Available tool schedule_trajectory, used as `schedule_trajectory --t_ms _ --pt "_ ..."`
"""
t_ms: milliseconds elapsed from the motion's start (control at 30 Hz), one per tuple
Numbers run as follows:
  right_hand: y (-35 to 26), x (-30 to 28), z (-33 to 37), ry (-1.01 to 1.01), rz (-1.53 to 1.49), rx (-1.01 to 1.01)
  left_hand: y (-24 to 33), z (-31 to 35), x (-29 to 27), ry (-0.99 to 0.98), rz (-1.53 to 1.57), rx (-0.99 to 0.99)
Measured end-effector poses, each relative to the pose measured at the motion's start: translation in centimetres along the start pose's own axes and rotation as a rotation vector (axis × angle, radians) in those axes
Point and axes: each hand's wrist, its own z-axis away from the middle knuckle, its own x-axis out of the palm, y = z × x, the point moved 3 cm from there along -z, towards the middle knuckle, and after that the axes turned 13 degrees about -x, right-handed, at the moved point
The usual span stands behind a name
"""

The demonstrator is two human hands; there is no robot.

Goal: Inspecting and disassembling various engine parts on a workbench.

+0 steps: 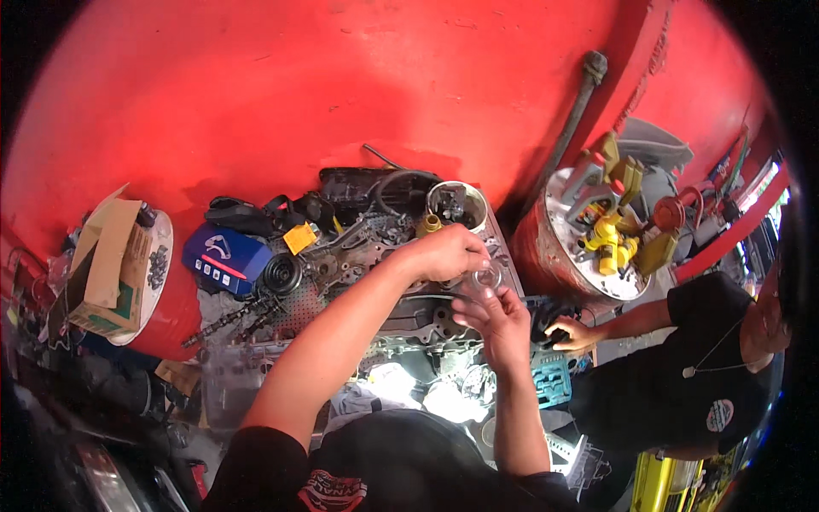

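Above the bench, my two hands are close together around a small clear, round, ring-like item (488, 276); its exact kind is hard to make out. My right hand (502, 324) holds it from below between thumb and fingers. My left hand (450, 253) reaches over from the left, fingers pinched at its upper edge; whether anything else is in that pinch is hidden. Beneath them lie metal engine parts (439, 317) on a perforated metal bench top (300, 309). A gold-coloured cylindrical part (429, 224) stands just behind my left hand.
A co-worker's hand (573, 333) rests on a dark object at the right, by a teal tool case (552, 381). Drums stand both sides: one bears an open cardboard box (107, 271), the other oil bottles (597, 201). A blue case (226, 258) and white bucket (480, 205) flank the parts.
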Motion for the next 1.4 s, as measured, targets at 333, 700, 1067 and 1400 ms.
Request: schedule_trajectory --t_ms 333,700,1067,1400 --pt "-3.1 -4.5 -4.5 -0.018 0.167 -0.071 5.9 -2.8 -1.1 -0.087 -0.321 0.100" --pt "-0.3 -4.3 -3.5 0.184 -0.109 -0.017 -1.1 -1.0 2.4 0.074 0.438 -0.116" --pt "0.0 -5.4 -3.2 0.123 -0.232 -0.098 0.8 0.6 3.6 0.025 0.521 -0.146" --pt "-1.6 -4.7 -1.5 0.258 -0.091 -0.100 1.8 0.8 4.2 0.115 0.426 -0.013"
